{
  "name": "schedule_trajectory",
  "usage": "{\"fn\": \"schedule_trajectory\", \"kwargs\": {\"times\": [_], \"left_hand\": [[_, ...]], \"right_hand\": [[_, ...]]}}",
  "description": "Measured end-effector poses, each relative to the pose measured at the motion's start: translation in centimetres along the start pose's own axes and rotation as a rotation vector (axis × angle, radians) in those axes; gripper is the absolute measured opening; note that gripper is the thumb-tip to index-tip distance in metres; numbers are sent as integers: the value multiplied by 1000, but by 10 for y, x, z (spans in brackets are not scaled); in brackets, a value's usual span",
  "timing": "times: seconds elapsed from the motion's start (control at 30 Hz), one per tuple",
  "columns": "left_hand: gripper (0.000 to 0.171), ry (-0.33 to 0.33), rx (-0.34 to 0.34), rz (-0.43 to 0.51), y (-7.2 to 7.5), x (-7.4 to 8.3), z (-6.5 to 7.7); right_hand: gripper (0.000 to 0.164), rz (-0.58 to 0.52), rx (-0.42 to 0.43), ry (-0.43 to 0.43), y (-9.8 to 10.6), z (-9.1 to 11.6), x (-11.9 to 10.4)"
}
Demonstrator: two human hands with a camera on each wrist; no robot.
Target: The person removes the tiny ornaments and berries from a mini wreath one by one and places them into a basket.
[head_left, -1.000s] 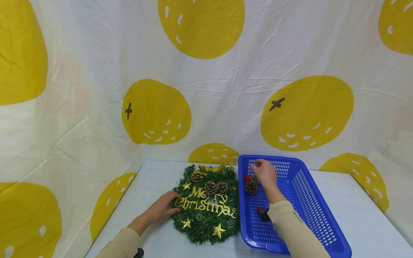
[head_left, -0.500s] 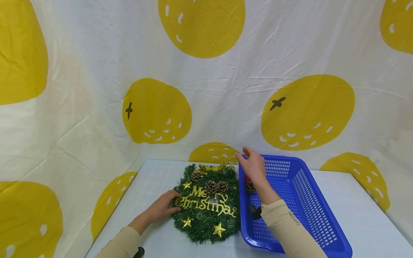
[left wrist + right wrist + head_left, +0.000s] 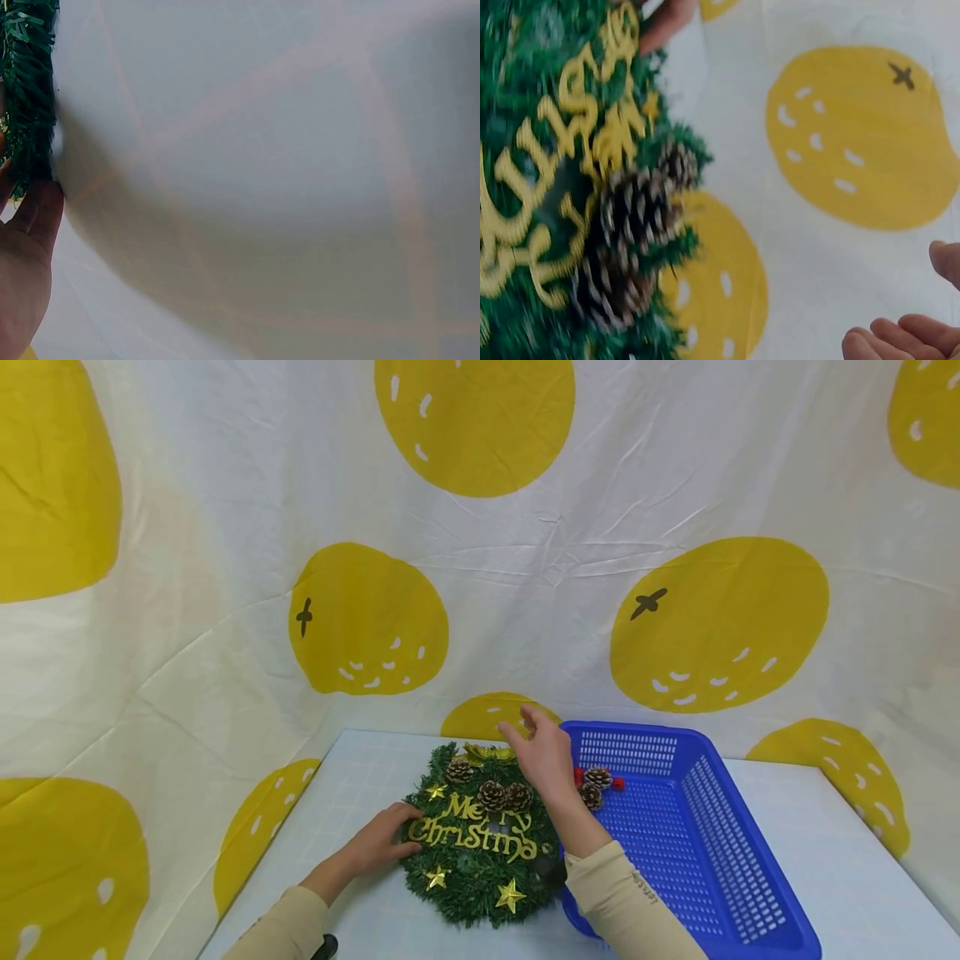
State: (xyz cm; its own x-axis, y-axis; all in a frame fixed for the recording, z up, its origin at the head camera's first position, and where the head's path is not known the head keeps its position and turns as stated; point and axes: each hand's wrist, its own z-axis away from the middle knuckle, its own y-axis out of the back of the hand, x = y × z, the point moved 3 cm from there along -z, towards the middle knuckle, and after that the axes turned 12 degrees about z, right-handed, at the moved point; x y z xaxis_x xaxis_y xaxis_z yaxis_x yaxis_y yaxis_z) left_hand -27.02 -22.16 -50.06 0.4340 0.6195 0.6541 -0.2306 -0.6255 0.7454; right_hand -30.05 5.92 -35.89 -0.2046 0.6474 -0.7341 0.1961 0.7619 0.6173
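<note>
A green Christmas wreath (image 3: 459,893) lies on the table, with gold "Merry Christmas" lettering (image 3: 472,837), pinecones (image 3: 492,796), gold stars (image 3: 510,895) and a gold bow (image 3: 480,752) at its far edge. My left hand (image 3: 375,841) holds its left edge, fingers on the greenery and thumb nearer me; the left wrist view shows that hand (image 3: 26,270) against the wreath's side. Over the wreath's far right part, my right hand (image 3: 542,756) is raised with nothing in it, fingers loosely bent and thumb apart. Its forearm covers the end of the lettering.
Right of the wreath stands a blue plastic basket (image 3: 738,835) with perforated walls. Pinecones with red berries (image 3: 592,797) lie at its left side, partly behind my right arm. A white curtain (image 3: 517,610) with yellow fruit prints hangs behind the table (image 3: 367,768).
My right hand has moved left from above the basket to above the wreath, bringing the pinecones and berries in the basket back into sight. My left hand has stayed at the wreath's edge.
</note>
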Motion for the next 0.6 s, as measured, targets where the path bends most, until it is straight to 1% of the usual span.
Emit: {"fn": "schedule_trajectory", "kwargs": {"times": [0.13, 0.3, 0.47, 0.6], "left_hand": [[51, -1, 0, -3, -1, -2, -1], [50, 8, -4, 6, -2, -4, -2], [50, 1, 2, -2, -3, -4, -1], [50, 1, 9, -8, -2, -2, 0]], "right_hand": [[59, -10, 6, 3, -13, 10, -6], [58, -31, -4, -6, -29, 20, -8], [58, -57, -17, -25, -44, 31, -4], [58, -55, -1, -26, -56, 41, 2]]}}
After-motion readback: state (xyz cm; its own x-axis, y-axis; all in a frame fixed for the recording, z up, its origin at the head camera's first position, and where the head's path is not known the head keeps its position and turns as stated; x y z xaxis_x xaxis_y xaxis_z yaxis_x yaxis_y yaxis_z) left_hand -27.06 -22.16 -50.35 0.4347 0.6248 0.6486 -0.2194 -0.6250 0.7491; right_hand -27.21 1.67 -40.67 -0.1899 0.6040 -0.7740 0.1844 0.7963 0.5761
